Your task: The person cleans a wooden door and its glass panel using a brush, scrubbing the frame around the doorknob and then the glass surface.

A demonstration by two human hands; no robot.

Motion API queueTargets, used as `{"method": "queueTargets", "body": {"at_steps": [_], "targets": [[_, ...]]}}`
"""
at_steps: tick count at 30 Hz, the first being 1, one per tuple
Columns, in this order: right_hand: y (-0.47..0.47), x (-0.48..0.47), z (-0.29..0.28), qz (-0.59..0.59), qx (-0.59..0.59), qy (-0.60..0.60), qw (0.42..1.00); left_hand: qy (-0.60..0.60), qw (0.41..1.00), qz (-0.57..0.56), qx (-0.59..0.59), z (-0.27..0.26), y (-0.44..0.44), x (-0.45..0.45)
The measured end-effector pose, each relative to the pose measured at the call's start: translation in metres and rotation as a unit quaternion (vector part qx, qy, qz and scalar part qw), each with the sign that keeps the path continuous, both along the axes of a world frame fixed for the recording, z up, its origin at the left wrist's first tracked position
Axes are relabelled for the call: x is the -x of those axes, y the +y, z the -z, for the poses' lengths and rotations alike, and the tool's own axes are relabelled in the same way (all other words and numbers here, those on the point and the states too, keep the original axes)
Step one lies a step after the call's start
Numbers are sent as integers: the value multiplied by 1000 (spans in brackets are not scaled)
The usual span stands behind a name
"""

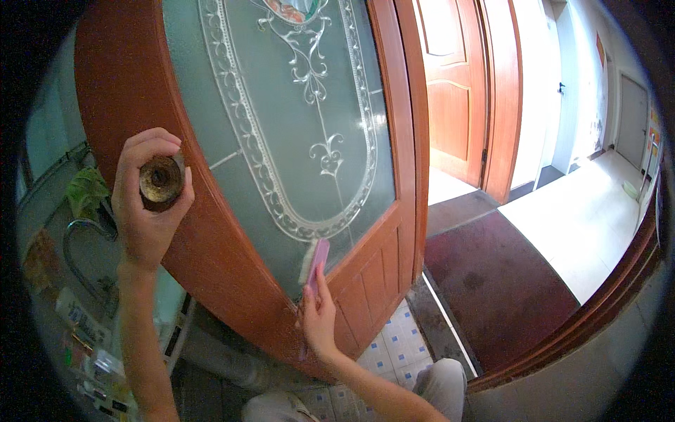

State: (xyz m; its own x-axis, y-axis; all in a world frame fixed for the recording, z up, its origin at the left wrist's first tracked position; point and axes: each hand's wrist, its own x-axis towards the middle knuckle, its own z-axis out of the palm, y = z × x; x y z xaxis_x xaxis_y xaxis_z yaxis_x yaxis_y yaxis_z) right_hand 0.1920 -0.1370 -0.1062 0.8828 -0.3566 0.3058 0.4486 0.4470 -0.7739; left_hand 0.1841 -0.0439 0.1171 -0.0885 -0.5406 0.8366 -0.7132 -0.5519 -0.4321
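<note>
A reddish-brown wooden door (232,253) with a frosted glass panel (274,105) stands in front of me. The glass bears a silvery scroll pattern. My left hand (150,200) is closed around the round metal doorknob (162,182) at the door's left side. In my right hand (319,316) is the handle of a pink brush (319,253). Its pale bristles face left, over the lower part of the glass near the bottom curve of the pattern. Whether the bristles touch the glass, I cannot tell.
Right of the door lies a dark red mat (501,285) at the doorway, with a second wooden door (456,105) beyond. A sink tap (71,227) and several small items stand at the left. My knees are below, over tiles (395,343).
</note>
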Motion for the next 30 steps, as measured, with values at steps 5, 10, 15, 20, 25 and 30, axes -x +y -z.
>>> {"method": "queueTargets", "body": {"at_steps": [5,10,15,20,25,30], "targets": [[-27,-63,8,100,27,18,994,-56,998,-13,-22,-1,6,-12],[-66,-79,-26,100,-29,-9,994,-79,996,4,-48,-1,8,-21],[-93,-112,-28,128,-45,47,990,-74,996,-13,-51,-2,10,-21],[-117,-146,-20,197,-38,81,976,-45,997,-11,-56,0,8,-19],[-150,-147,-26,200,-30,127,971,-52,997,-20,-46,-1,4,-18],[-121,-112,-10,258,133,25,957,-104,985,-137,-22,5,1,0]]}}
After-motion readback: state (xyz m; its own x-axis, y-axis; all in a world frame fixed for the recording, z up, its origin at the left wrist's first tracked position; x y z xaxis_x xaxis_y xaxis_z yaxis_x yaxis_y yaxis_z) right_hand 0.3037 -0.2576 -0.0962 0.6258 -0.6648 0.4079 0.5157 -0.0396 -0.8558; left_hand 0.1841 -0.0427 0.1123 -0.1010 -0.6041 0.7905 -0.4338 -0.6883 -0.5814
